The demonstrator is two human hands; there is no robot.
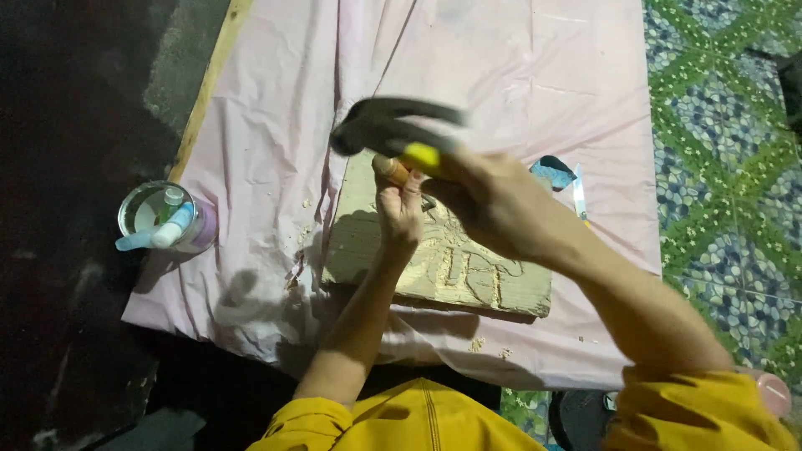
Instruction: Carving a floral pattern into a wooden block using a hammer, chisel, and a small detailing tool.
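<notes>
A flat wooden board (468,276) with carved grooves lies on a pink sheet (518,75). My left hand (399,210) grips a wooden-handled chisel (389,168) held upright against the board. My right hand (493,200) is wrapped around a hammer with a yellow grip (422,154); its dark claw head (384,125) is blurred just above the chisel's top. Both forearms come from yellow sleeves at the bottom.
A round clear container (163,217) with small bottles stands at the sheet's left edge. A blue object (553,173) and a thin white tool (579,192) lie right of the board. Wood chips are scattered around. Green patterned floor (727,167) lies to the right.
</notes>
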